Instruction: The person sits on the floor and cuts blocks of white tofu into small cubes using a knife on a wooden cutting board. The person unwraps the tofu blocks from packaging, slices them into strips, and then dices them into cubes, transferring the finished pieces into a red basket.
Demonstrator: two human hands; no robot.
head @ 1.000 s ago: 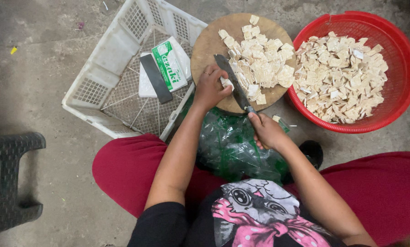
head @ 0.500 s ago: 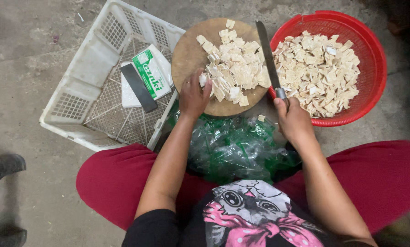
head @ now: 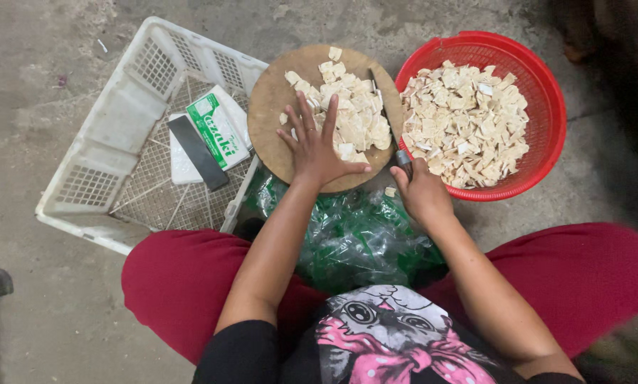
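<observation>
Spreading left hand (head: 317, 146) flat on cut pieces (head: 351, 117) — right hand (head: 420, 188) gripping knife (head: 386, 114)

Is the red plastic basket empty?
No, the red plastic basket is heaped with pale cut pieces, beside the round wooden board.

Concrete floor (head: 62, 320): white crate (head: 119, 135), red basket (head: 546, 107), green bag (head: 354, 242).
</observation>
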